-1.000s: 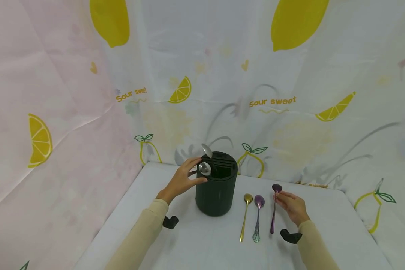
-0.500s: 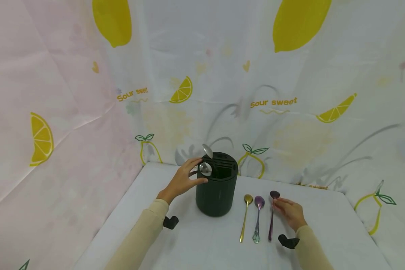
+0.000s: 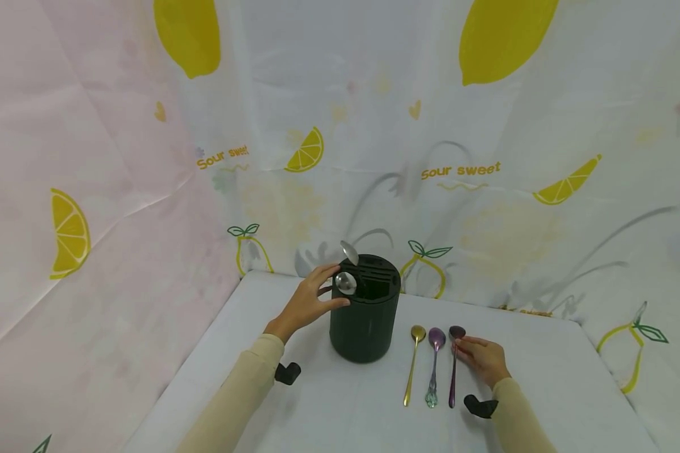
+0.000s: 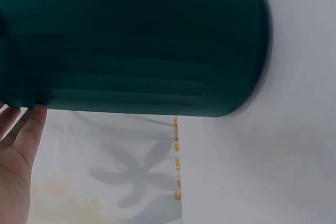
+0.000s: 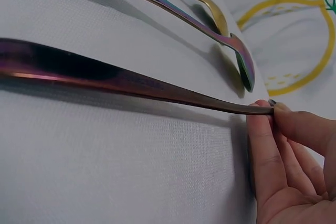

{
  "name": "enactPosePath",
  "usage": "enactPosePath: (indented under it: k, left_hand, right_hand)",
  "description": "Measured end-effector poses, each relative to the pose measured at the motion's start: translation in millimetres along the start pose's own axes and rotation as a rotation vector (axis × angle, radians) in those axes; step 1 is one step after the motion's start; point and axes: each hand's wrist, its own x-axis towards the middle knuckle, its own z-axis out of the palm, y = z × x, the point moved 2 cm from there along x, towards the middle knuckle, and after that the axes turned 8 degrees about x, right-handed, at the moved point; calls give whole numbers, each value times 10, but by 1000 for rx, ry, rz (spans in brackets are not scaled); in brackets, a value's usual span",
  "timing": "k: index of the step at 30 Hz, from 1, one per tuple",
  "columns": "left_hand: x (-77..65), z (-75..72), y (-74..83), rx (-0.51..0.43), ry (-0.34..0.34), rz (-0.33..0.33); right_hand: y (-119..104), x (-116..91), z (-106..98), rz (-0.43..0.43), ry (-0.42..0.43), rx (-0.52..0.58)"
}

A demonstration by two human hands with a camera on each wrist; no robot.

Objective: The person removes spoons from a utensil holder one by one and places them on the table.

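A dark green cutlery holder (image 3: 362,330) stands upright on the table. My left hand (image 3: 308,301) grips its left side near the rim, thumb at the front and fingers behind; in the left wrist view, fingertips (image 4: 35,116) touch its ribbed wall. Two silver spoons (image 3: 346,283) stick up from the holder, bowls uppermost. At the right, my right hand (image 3: 483,358) pinches a dark purple spoon (image 3: 453,377) at the neck, below its bowl. This spoon's handle (image 5: 105,80) spans the right wrist view, just above the cloth.
Left of the held spoon lie a purple spoon with an ornate greenish handle (image 3: 434,368) and a gold spoon (image 3: 412,368), roughly parallel. The white table (image 3: 340,415) meets a lemon-printed cloth (image 3: 374,126) behind and at the left.
My right hand has moved left and slightly towards me with the dark purple spoon, bringing it nearer the ornate one and lower. The left hand and holder have stayed in place.
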Motion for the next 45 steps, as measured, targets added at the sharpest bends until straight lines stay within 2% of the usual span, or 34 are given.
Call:
enactPosePath:
  k: [16,26,31,38,45]
  left_hand:
    - [1,-8,19,1,-1,-6]
    - [-5,-4,12,7,3,-8]
    - [-6,-8,19,-1,1,-8]
    - [-2,-18,34,-2,-4,-8]
    - [4,-9,15,-9,-7,-11]
  right_hand:
    - [13,94,-34,-13,44,-162]
    - [-29,-3,-33,-57,51,-227]
    - [-56,-59,-33,-79,53,-295]
    - [-80,-54,-76,-105,37,-312]
    - [-144,-69,-96,-131,57,-394]
